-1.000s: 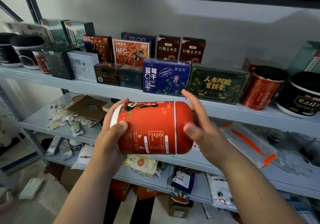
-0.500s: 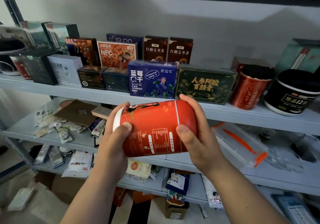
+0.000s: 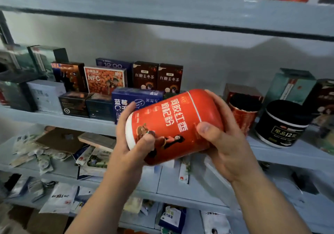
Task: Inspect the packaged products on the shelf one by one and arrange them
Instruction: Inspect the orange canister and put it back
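Observation:
I hold a red canister [image 3: 173, 125] with white Chinese lettering and a white base on its side, tilted, in front of the middle shelf [image 3: 54, 120]. My left hand [image 3: 130, 143] grips its white-rimmed bottom end, thumb across the printed front. My right hand [image 3: 224, 143] grips the red lid end, thumb on top. Behind the canister stand a blue blueberry box [image 3: 130, 100], partly hidden, and two brown tea boxes [image 3: 157, 76].
An orange NFC box [image 3: 104, 79], dark small boxes [image 3: 86, 105] and a white box [image 3: 45, 94] fill the shelf's left. A red tin [image 3: 244, 112] and a black jar [image 3: 282, 125] stand at right. Loose sachets [image 3: 43, 157] litter the lower shelf. Another shelf [image 3: 180, 7] runs overhead.
The canister has been turned so its front lettering faces me and its lid end has risen toward the shelf. My view has tilted up, and both hands have stayed on the canister.

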`<state>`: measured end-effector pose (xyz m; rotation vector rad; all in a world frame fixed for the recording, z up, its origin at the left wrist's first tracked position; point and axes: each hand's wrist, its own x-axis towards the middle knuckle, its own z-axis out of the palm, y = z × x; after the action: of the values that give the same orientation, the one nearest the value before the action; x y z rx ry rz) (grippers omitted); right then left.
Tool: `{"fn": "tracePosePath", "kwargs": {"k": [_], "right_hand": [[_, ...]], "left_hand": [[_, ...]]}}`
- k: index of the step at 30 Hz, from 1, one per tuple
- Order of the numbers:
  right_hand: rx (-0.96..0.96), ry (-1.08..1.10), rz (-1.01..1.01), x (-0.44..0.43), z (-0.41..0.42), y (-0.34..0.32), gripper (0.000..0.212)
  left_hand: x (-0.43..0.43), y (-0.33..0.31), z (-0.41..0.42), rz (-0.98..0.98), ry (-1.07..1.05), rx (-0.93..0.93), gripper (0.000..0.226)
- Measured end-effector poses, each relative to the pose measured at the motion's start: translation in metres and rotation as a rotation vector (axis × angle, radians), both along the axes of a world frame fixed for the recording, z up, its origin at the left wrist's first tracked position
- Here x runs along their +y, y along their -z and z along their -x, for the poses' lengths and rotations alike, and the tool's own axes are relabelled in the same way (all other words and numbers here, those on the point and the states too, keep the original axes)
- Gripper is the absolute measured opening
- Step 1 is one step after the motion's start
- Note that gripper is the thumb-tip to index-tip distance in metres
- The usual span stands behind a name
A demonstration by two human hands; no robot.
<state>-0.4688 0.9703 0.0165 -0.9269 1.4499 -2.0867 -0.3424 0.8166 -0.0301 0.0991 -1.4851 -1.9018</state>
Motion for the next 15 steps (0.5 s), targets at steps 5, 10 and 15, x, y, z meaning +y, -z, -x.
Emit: {"fn": "tracePosePath", "kwargs": {"k": [5, 10, 15], "right_hand": [[0.392, 0.129, 0.032, 0.018, 0.029, -0.036, 0.09], [0.867, 0.478, -0.093, 0.027, 0.053, -0.069, 0.092], [1.193, 0.571, -0.284, 0.015, 0.096, -0.091, 0.097]], "left_hand": [[-0.003, -0.029, 0.037, 0.008, 0.121, -0.025, 0.092], [-0.009, -0.063, 0.072, 0.49, -0.154, -0.116, 0.065], [-0.019, -0.077, 0.101, 1.173, -0.496, -0.303, 0.063]]}}
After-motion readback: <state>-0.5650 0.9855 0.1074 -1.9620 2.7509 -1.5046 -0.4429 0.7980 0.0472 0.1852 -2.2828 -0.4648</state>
